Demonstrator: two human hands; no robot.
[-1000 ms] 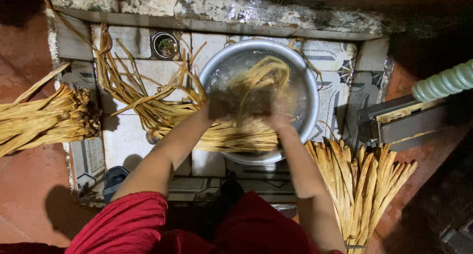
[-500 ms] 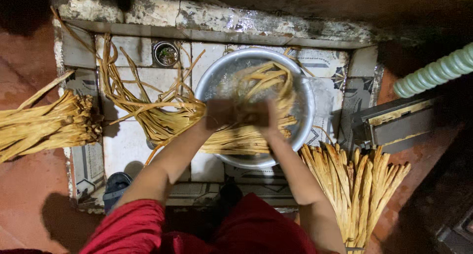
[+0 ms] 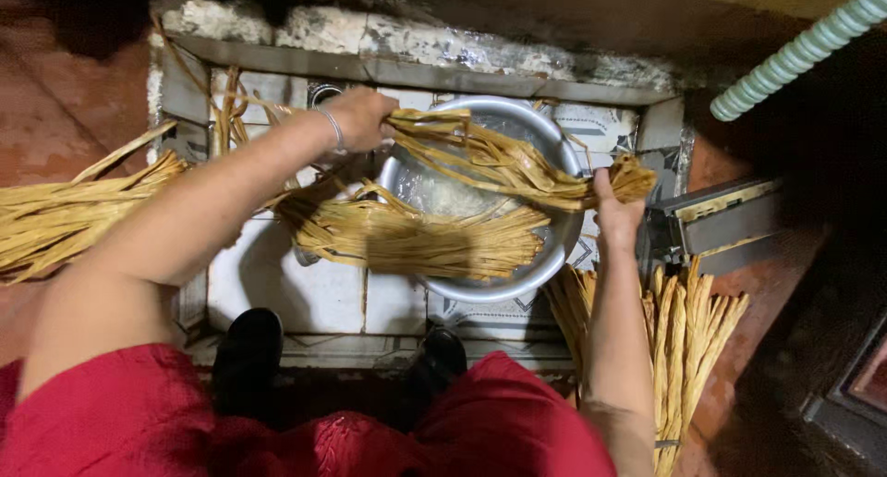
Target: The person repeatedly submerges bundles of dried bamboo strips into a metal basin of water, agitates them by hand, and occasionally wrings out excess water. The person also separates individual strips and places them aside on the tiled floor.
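The person stood over a tiled wash basin (image 3: 277,283) and held a bundle of pale yellow strips (image 3: 504,158) stretched between both hands above a metal bowl (image 3: 517,278). The left hand (image 3: 360,116) was closed in a fist around one end of the bundle, near the far left rim of the bowl, with a thin bangle (image 3: 334,130) on its wrist. The right hand (image 3: 614,209) gripped the other end from below at the bowl's right rim, fingers wrapped up around the strips, whose tips fanned out just past the thumb. The bundle hung clear of the water, sagging a little in the middle. A second bundle (image 3: 416,241) lay across the bowl's near side, partly on the rim and partly on the tiles. More dry strips lay in a heap on the left (image 3: 65,214) and in another heap on the floor at the right (image 3: 684,338), beside a dark metal box (image 3: 721,223). A ribbed green hose (image 3: 799,52) crossed the upper right corner. By the look of it the step in hand was the rinsing or soaking of one bundle, lifted out between dips. The next move would seem to call for a firm grip at both ends so that no strips slid loose, and for keeping the bundle level over the bowl.
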